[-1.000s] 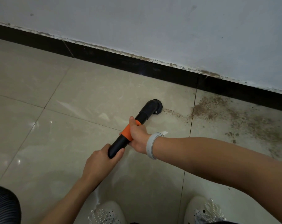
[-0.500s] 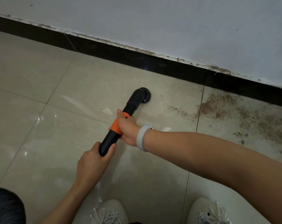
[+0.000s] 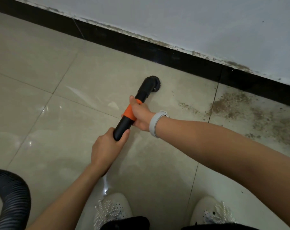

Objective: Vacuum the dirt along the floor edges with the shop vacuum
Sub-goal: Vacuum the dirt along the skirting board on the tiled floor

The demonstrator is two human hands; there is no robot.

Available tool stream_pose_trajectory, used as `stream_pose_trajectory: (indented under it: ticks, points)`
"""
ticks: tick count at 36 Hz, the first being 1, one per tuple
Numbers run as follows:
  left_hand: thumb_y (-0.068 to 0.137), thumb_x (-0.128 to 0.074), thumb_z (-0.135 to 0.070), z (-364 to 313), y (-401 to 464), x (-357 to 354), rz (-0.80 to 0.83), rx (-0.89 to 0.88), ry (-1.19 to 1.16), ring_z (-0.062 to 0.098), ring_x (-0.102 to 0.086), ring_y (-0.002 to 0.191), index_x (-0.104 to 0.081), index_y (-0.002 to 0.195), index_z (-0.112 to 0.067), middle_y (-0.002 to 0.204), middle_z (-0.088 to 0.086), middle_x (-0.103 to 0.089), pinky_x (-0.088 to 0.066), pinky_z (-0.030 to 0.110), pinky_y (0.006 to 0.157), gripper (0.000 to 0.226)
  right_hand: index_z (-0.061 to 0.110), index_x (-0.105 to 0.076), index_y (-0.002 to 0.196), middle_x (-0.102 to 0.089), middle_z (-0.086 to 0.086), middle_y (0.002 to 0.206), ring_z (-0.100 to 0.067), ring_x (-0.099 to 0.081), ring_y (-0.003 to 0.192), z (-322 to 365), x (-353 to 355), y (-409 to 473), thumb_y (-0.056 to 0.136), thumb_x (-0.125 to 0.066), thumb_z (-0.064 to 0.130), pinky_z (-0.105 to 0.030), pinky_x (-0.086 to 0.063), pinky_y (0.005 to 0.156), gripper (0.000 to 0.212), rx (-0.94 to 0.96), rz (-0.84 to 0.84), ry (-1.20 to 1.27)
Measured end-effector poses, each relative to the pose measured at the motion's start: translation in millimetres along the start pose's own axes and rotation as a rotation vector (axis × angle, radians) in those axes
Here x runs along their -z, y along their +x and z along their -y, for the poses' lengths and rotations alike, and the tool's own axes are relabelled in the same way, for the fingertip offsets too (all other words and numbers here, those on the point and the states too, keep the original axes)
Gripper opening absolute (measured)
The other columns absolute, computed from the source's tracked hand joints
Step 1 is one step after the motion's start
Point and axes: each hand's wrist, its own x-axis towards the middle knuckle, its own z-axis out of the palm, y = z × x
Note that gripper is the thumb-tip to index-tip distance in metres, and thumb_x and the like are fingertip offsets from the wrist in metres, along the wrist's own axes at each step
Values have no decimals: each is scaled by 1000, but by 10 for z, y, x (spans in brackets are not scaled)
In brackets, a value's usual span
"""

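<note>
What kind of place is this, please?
Probably an indoor room, at its floor edge: glossy beige floor tiles, a black baseboard under a painted wall, and dirt lying beside it.

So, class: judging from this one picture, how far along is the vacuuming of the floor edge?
Done: the beige floor tiles beside the black skirting board look free of grit. In hand: the left hand and right hand grip the black vacuum wand with the orange collar, its round brush head on the floor short of the dirt. Left: the brown dirt patch further right along the wall.
</note>
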Motion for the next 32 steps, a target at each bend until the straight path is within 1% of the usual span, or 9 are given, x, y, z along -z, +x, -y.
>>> stream_pose_trajectory:
  ticks: [4, 6, 10, 13, 18, 22, 26, 29, 32]
  points:
    - [83, -51, -63, -69, -44, -48, 86, -80, 37, 29, -56, 69, -45, 74, -22, 65, 1, -57, -38, 34, 59, 42, 13, -43, 92, -52, -6, 82, -29, -64, 81, -71, 230, -107, 98, -49, 40, -48, -54, 87, 29, 8, -71, 69]
    - [82, -52, -62, -40, -126, -80, 108, -116, 69, 31, -58, 72, -48, 77, -21, 68, 4, -59, -38, 34, 59, 41, 10, -44, 96, -52, -6, 80, -25, -63, 73, -199, 332, -181, 99, -47, 40, -46, -55, 85, 30, 5, -94, 84]
    - [82, -55, -59, 30, -272, -121, 155, -172, 83, 30, -61, 75, -52, 83, -19, 71, 5, -63, -39, 34, 59, 40, 7, -40, 121, -55, -6, 86, -26, -66, 81, -451, 502, -257, 99, -46, 43, -45, -55, 85, 42, -16, -139, 114]
    - [83, -55, -58, 46, -292, -130, 170, -176, 73, 30, -61, 73, -51, 81, -19, 69, 4, -62, -42, 35, 60, 40, 8, -39, 118, -56, -7, 88, -24, -65, 80, -487, 544, -257, 99, -45, 42, -45, -55, 86, 39, -18, -144, 124]
    - [83, -51, -62, -33, -161, -120, 129, -126, 30, 28, -60, 70, -52, 81, -21, 67, 2, -61, -45, 36, 61, 41, 11, -41, 115, -54, -8, 98, -33, -62, 105, -228, 414, -159, 97, -51, 43, -50, -53, 91, 39, -25, -93, 102]
    - [81, -50, -66, -173, 68, -136, 107, -88, -67, 28, -63, 66, -51, 78, -23, 66, 2, -63, -52, 39, 65, 43, 15, -43, 94, -54, -9, 101, -36, -60, 111, 135, 336, -93, 97, -51, 41, -52, -52, 91, 28, -2, -39, 53]
    - [82, -49, -67, -315, 214, -170, 117, -100, -98, 24, -64, 62, -52, 79, -25, 67, 2, -63, -54, 40, 64, 42, 15, -41, 100, -54, -7, 95, -33, -63, 106, 317, 359, -33, 97, -49, 42, -49, -54, 86, 29, 14, -52, 40]
    - [84, -50, -64, -346, 146, -194, 122, -118, -54, 19, -60, 61, -51, 78, -25, 65, -1, -60, -45, 33, 55, 39, 14, -42, 97, -54, -7, 88, -29, -65, 89, 273, 410, -93, 98, -48, 42, -45, -55, 76, 29, 14, -74, 54]
    - [83, -51, -62, -237, -37, -215, 134, -129, 13, 18, -56, 60, -45, 74, -25, 62, -3, -56, -34, 31, 51, 39, 11, -41, 109, -54, -5, 81, -25, -64, 75, -5, 485, -182, 99, -48, 41, -46, -55, 85, 33, 22, -107, 84]
